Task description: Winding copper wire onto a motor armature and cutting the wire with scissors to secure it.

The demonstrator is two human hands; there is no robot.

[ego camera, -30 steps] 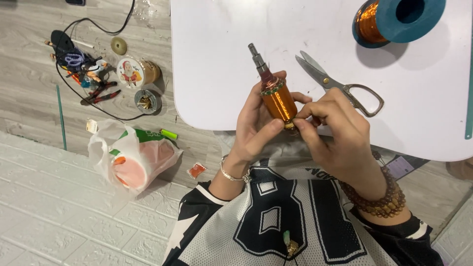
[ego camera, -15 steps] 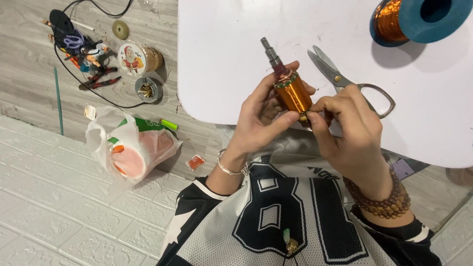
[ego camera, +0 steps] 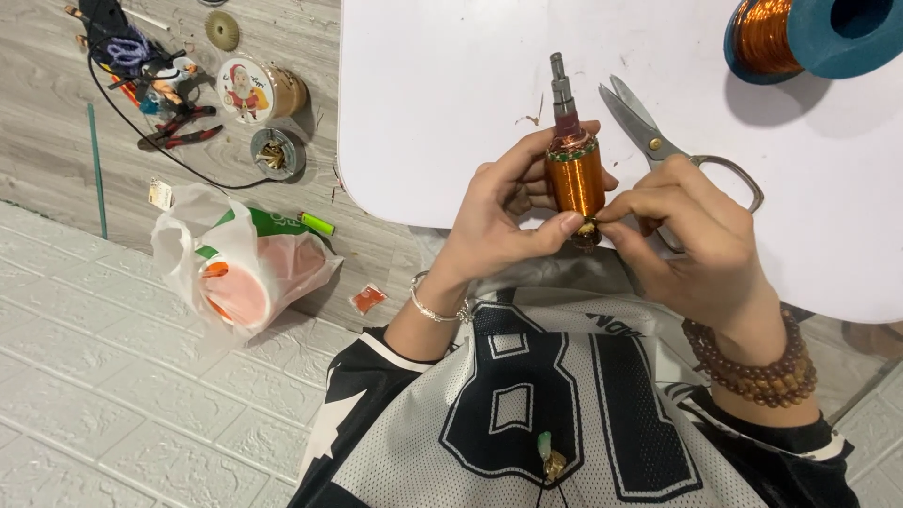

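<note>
Head view: looks down on a seated person's two hands at the near edge of a white bench [ego camera: 451,113].
Rotor: a copper-wound rotor [ego camera: 575,177] with a steel shaft stands nearly upright above the bench edge, shaft pointing away from the person, held between both hands.
Left hand: the left hand [ego camera: 499,218] wraps the rotor's left side; its fingers [ego camera: 513,174] curl round behind the winding and the thumb presses at the lower end, closed on the rotor.
Right hand: the right hand [ego camera: 691,240] meets the rotor's lower end from the right, thumb and forefinger pinched narrow on the small dark tip there, touching the left thumb.
Scissors: scissors [ego camera: 649,136] lie flat on the bench just right of the rotor, blades pointing away, the handle loop partly behind the right hand.
Spool: a blue spool [ego camera: 809,38] of copper wire lies at the far right corner of the bench, well apart from the hands.
Wrists: a thin bracelet [ego camera: 435,309] on the left, a brown bead bracelet [ego camera: 752,372] on the right.
Floor: a plastic bag [ego camera: 240,268], a green lighter [ego camera: 317,224], a round tin [ego camera: 246,90] and a tangle of tools and cable [ego camera: 141,71] lie left of the bench.
</note>
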